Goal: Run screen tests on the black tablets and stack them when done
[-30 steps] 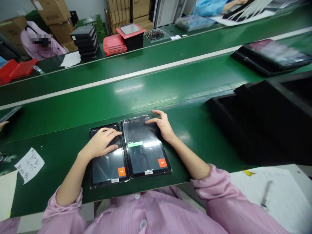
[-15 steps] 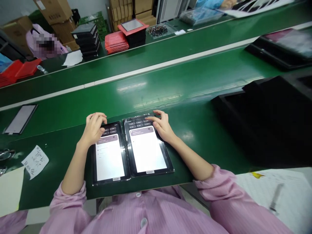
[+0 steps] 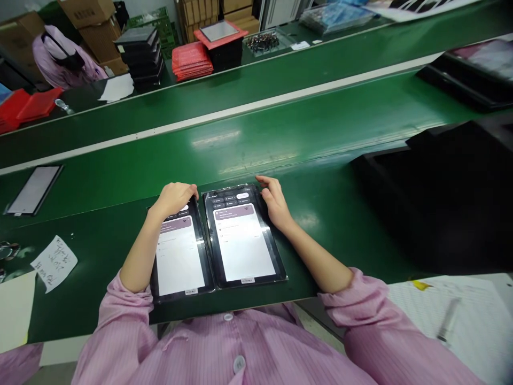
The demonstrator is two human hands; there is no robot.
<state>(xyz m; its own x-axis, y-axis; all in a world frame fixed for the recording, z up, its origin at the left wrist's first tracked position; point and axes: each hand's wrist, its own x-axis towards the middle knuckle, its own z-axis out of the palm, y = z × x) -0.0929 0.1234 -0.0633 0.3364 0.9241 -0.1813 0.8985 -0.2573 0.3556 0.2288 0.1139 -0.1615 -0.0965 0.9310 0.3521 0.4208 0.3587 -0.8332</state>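
Here, left tablet (image 3: 180,256) and right tablet (image 3: 245,240) lit

They lie side by side on the near green bench (image 3: 332,214). Left hand (image 3: 175,198) bends over one's far end, grip unclear; right hand (image 3: 276,204), loosely spread, holds nothing near the other's far right corner.

Got a glossy green surface (image 3: 324,219) here, with a lit tablet (image 3: 246,246) flat on it. Can see a second tablet (image 3: 180,259), also lit, just left of the first. Way left of the first, spotted a scribbled note (image 3: 55,263) and pale sheet (image 3: 16,310); way right, a bulky black box-like thing (image 3: 441,203).
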